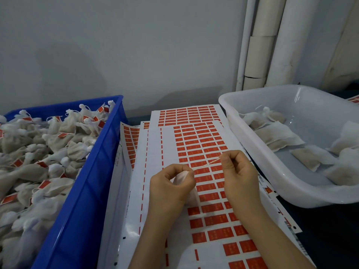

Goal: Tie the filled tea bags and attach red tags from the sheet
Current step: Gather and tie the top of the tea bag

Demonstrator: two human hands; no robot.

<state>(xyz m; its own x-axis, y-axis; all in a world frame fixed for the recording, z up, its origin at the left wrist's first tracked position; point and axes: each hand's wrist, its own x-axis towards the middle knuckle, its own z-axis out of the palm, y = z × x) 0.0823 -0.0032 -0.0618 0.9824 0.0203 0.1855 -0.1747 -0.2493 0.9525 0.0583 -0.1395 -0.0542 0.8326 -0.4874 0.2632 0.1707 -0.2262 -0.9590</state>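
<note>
The left hand [172, 186] grips a tea bag [181, 179] above the tag sheet [206, 171] while the right hand [236, 167] pinches its string [208, 163] taut, apparently tightening the tie; next likely a red tag.

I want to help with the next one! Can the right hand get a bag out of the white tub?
Probably yes. The white tub sits open-topped just beside the right hand, nothing between. But that hand is pinching the string now, so it must let go first.

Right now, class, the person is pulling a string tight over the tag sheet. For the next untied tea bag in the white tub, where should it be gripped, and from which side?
Judging by its pose, grip the flat bag in the white tub by its empty upper end, the white part towards the tub's far wall. Come from above, since the walls block the sides.
</note>
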